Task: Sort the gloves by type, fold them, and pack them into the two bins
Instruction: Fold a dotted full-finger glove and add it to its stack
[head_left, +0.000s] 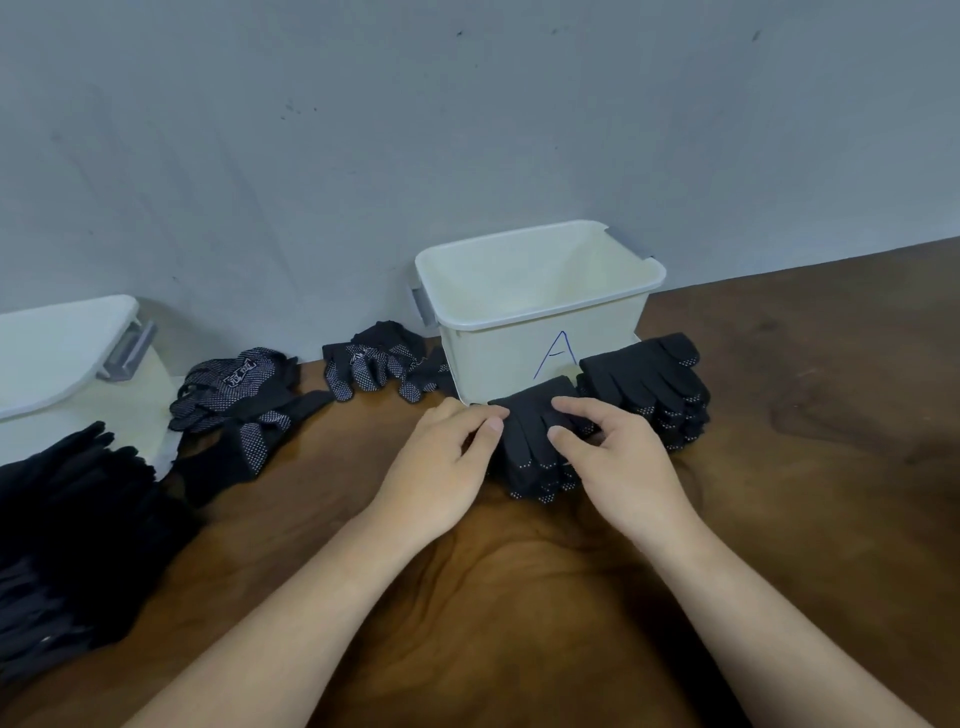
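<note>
Together, left hand (441, 460) and right hand (626, 457) pinch dotted glove (524, 454), fingers (584, 410) curled.

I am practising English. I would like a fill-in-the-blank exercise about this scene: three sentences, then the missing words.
1. The white plastic bin in the middle bears the blue handwritten letter ____.
2. The left hand and the right hand both hold a stack of black dotted fabric gloves lying in ____ of that bin.
3. A second white plastic bin stands at the ____ edge of the picture.

Missing words: A; front; left.
</note>
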